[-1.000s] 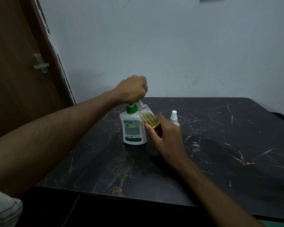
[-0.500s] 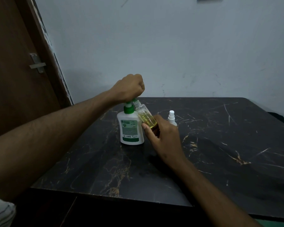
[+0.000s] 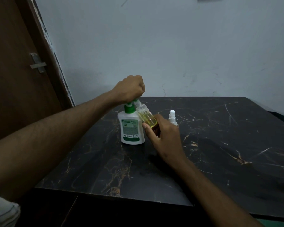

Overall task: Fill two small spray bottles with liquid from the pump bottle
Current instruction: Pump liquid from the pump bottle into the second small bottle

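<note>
A white pump bottle [image 3: 131, 128] with a green collar stands on the black marble table [image 3: 220, 145]. My left hand [image 3: 129, 89] is a fist closed over its green pump head. My right hand [image 3: 162, 136] holds a small clear spray bottle [image 3: 145, 116], uncapped and tilted, with its mouth up against the pump spout. Yellow liquid fills its lower part. Just behind my right hand stands a second small spray bottle [image 3: 172, 117] with its white spray cap on, upright; its body is mostly hidden.
A brown door [image 3: 15, 87] with a metal latch [image 3: 37, 63] stands to the left of the table. A pale wall [image 3: 170, 46] runs right behind the table. The table's front edge [image 3: 113, 194] is near me.
The view shifted slightly. My left fist stays on the pump head and my right hand keeps the tilted bottle at the spout; the pump head sits a little higher than 1 s ago.
</note>
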Demonstrator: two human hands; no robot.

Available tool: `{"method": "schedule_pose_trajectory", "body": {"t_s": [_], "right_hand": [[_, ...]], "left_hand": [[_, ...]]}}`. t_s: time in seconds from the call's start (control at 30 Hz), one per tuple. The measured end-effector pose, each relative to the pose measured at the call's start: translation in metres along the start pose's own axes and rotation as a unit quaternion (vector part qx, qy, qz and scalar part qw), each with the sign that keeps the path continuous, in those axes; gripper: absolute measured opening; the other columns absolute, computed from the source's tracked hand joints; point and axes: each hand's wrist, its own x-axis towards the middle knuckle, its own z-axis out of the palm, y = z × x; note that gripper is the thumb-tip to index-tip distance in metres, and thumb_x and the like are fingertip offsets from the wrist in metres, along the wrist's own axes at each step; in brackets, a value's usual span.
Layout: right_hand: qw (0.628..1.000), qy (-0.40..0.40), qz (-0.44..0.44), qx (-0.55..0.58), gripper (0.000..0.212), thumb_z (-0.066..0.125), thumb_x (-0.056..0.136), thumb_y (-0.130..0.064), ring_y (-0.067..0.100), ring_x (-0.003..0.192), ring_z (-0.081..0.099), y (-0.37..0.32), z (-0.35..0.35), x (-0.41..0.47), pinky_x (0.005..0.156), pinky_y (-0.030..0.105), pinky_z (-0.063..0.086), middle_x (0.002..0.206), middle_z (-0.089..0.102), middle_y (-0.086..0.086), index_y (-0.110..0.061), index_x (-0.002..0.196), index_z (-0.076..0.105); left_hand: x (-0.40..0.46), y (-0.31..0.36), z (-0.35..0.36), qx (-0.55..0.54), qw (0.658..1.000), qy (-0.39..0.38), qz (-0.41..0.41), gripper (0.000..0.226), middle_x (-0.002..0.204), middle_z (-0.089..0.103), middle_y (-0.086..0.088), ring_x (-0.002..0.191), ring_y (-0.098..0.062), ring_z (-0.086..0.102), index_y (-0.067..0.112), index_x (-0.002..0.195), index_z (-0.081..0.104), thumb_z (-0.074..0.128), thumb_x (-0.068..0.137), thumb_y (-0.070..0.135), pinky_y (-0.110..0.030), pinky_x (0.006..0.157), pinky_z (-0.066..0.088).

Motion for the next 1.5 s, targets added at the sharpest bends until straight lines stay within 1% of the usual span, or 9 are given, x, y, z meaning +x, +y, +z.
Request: {"method": "schedule_pose_trajectory", "body": {"t_s": [0.23, 0.43, 0.63, 0.73, 0.97, 1.13, 1.2, 1.37, 1.5], "right_hand": [[1.000, -0.002, 0.002, 0.010, 0.034, 0.053, 0.100, -0.054, 0.001, 0.076, 0.060, -0.002, -0.001, -0.001, 0.063, 0.014, 0.048, 0.088, 0.064, -0.012, -0.022, 0.104, 0.063], [1.000, 0.008, 0.000, 0.003, 0.034, 0.054, 0.101, -0.054, 0.003, 0.075, 0.061, -0.001, 0.001, -0.001, 0.064, 0.024, 0.053, 0.086, 0.066, -0.010, -0.022, 0.102, 0.063], [1.000, 0.008, -0.002, 0.006, 0.028, 0.057, 0.101, -0.050, 0.001, 0.072, 0.058, -0.003, -0.001, 0.000, 0.060, 0.012, 0.043, 0.082, 0.061, -0.014, -0.022, 0.098, 0.062], [1.000, 0.006, -0.003, 0.007, 0.028, 0.057, 0.101, -0.050, 0.002, 0.073, 0.059, -0.002, 0.000, 0.000, 0.061, 0.013, 0.044, 0.083, 0.063, -0.012, -0.022, 0.099, 0.062], [1.000, 0.000, 0.002, 0.009, 0.032, 0.055, 0.101, -0.053, 0.001, 0.075, 0.060, -0.002, -0.001, -0.001, 0.063, 0.015, 0.047, 0.087, 0.065, -0.011, -0.022, 0.103, 0.063], [1.000, 0.006, 0.000, 0.018, 0.030, 0.056, 0.102, -0.051, 0.004, 0.076, 0.061, -0.002, -0.001, 0.001, 0.064, 0.023, 0.053, 0.086, 0.065, -0.010, -0.022, 0.105, 0.064], [1.000, 0.010, 0.001, 0.020, 0.030, 0.055, 0.102, -0.051, 0.005, 0.078, 0.063, -0.002, -0.001, 0.001, 0.066, 0.027, 0.056, 0.088, 0.066, -0.010, -0.022, 0.109, 0.064], [0.999, 0.027, -0.003, 0.039, 0.030, 0.054, 0.103, -0.049, 0.004, 0.076, 0.060, -0.004, -0.004, 0.000, 0.062, 0.019, 0.048, 0.085, 0.062, -0.012, -0.022, 0.109, 0.064], [0.998, 0.033, -0.004, 0.049, 0.025, 0.057, 0.104, -0.046, 0.002, 0.074, 0.060, -0.004, -0.006, -0.001, 0.061, 0.012, 0.044, 0.083, 0.061, -0.013, -0.022, 0.108, 0.063]], "left_hand": [[-0.001, 0.003, -0.005, 0.007, 1.000, 0.001, 0.009, 0.011, 0.047, 0.027, 0.002, 0.051, -0.018, 0.023, 0.017, 0.049, 0.030, 0.037, 0.052, 0.009, -0.033, 0.053, 0.023], [-0.002, 0.003, -0.001, 0.012, 1.000, -0.003, -0.011, 0.017, 0.045, 0.034, 0.007, 0.048, -0.014, 0.031, 0.017, 0.048, 0.036, 0.042, 0.061, 0.007, -0.027, 0.052, 0.029], [0.001, 0.003, -0.006, 0.021, 1.000, 0.016, -0.010, 0.028, 0.051, 0.036, 0.008, 0.050, -0.014, 0.032, 0.022, 0.051, 0.037, 0.046, 0.067, 0.000, -0.031, 0.056, 0.031], [-0.001, 0.001, 0.000, 0.009, 1.000, 0.010, -0.018, 0.032, 0.051, 0.037, 0.008, 0.050, -0.013, 0.034, 0.020, 0.052, 0.038, 0.046, 0.072, -0.004, -0.030, 0.056, 0.032], [0.000, 0.005, -0.009, 0.029, 1.000, -0.002, -0.006, 0.017, 0.046, 0.034, 0.008, 0.050, -0.016, 0.030, 0.016, 0.049, 0.036, 0.043, 0.059, 0.004, -0.035, 0.058, 0.032], [0.003, 0.007, -0.015, 0.041, 0.999, -0.017, -0.005, 0.001, 0.045, 0.040, 0.006, 0.050, -0.020, 0.035, 0.013, 0.047, 0.041, 0.041, 0.048, 0.013, -0.037, 0.059, 0.035], [0.005, 0.009, -0.017, 0.042, 0.999, -0.022, -0.004, 0.010, 0.044, 0.042, 0.004, 0.051, -0.021, 0.038, 0.009, 0.046, 0.047, 0.039, 0.042, 0.014, -0.035, 0.058, 0.036], [0.007, 0.010, -0.019, 0.037, 0.999, -0.016, -0.026, 0.016, 0.041, 0.054, 0.006, 0.050, -0.014, 0.050, 0.009, 0.050, 0.063, 0.049, 0.054, 0.002, -0.029, 0.057, 0.042], [0.007, 0.007, -0.020, 0.027, 0.999, -0.007, -0.035, 0.023, 0.043, 0.060, 0.004, 0.049, -0.015, 0.055, 0.011, 0.052, 0.068, 0.045, 0.049, 0.012, -0.032, 0.060, 0.047]]}}
